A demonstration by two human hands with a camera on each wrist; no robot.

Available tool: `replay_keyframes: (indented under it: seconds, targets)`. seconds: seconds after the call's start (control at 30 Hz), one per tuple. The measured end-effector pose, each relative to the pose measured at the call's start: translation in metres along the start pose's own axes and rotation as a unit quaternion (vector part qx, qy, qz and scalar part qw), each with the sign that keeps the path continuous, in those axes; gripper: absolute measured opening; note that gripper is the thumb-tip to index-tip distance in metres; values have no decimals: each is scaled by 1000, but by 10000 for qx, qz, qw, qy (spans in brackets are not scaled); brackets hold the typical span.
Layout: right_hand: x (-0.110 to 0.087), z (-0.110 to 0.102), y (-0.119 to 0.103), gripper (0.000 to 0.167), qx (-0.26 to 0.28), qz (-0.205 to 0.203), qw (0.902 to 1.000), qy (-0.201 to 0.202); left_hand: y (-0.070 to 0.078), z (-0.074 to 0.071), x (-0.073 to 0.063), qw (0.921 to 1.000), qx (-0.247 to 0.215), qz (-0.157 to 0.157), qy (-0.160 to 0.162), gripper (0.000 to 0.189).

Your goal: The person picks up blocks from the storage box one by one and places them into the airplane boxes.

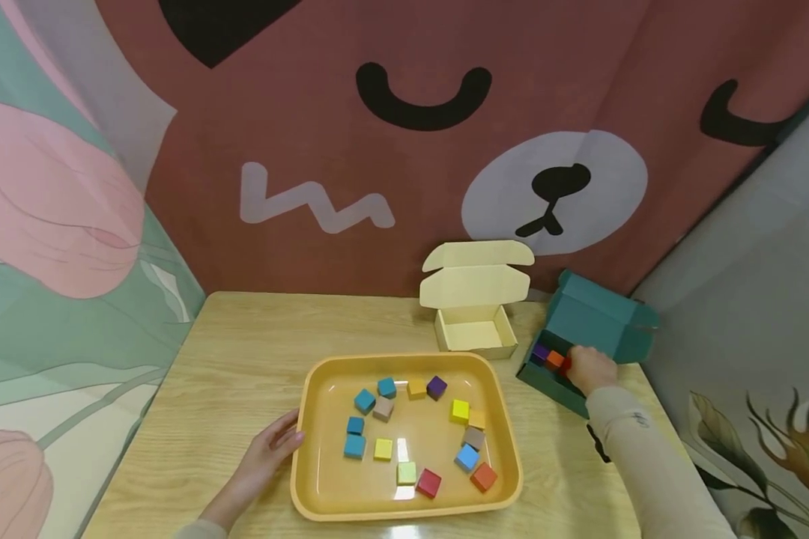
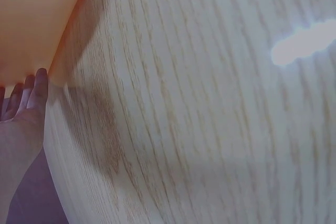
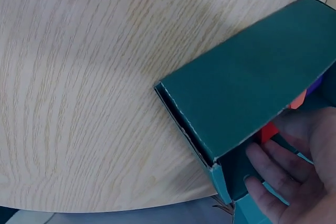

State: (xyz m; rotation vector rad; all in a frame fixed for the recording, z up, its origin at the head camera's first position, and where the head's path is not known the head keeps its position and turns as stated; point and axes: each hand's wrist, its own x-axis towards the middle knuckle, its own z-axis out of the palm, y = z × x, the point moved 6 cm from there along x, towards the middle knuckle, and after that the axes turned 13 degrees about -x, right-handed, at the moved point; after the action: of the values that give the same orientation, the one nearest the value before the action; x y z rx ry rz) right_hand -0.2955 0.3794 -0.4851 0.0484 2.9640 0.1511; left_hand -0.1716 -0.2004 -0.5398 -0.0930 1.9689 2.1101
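My right hand [image 1: 592, 369] reaches into the teal cardboard box [image 3: 247, 77] at the right of the table. Its thumb and fingers pinch a red block [image 3: 269, 131] inside. Beside that lie an orange block [image 1: 554, 359] and a purple block [image 1: 540, 352]. At the left side of the yellow tray [image 1: 404, 515], my left hand [image 1: 263, 453] rests with its fingers fairly straight against the outer wall [image 2: 42, 14] and its thumb at the rim. Several coloured blocks are spread over the tray, among them a dark red block [image 1: 428, 483] and a blue block [image 1: 467, 457].
A cream cardboard box [image 1: 475, 333] with its lid up stands behind the tray. The teal box's raised lid [image 1: 593, 314] leans back near the right wall. A printed curtain [image 1: 310, 262] hangs along the table's [image 1: 243, 329] back edge.
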Motion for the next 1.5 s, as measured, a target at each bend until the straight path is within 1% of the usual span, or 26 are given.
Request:
replay_keyframes:
  seconds: [0.2, 0.33, 0.57, 0.67, 0.83, 1.03, 1.17, 1.37, 1.5]
  targets:
    - [0, 1, 1, 6, 3, 43, 9998, 179, 0, 1, 1, 10000, 56, -31, -21, 56]
    - [-1, 2, 1, 5, 2, 39, 9999, 95, -1, 2, -1, 9999, 25, -116, -21, 55]
    - [-1, 6, 2, 5, 0, 75, 10000, -16, -2, 3, -3, 9999, 82, -109, -5, 55]
    - [-1, 6, 1, 4, 18, 74, 10000, -21, -3, 3, -2, 9999, 85, -137, 41, 56]
    - [-2, 6, 1, 4, 53, 112, 9999, 60, -3, 3, -1, 9999, -10, -145, 29, 56]
    - [-8, 5, 2, 8, 70, 126, 9998, 129, -1, 2, -1, 9999, 10, -112, 34, 56]
    - [-11, 2, 3, 12, 102, 132, 9998, 140, 0, 2, -1, 9999, -39, -108, 33, 57]
    - [-17, -8, 0, 21, 189, 122, 9997, -25, 0, 2, 0, 9999, -14, -108, 41, 56]
    - [-22, -17, -5, 18, 193, -5, 9997, 114, 1, 1, 0, 9999, 8, -70, 75, 55]
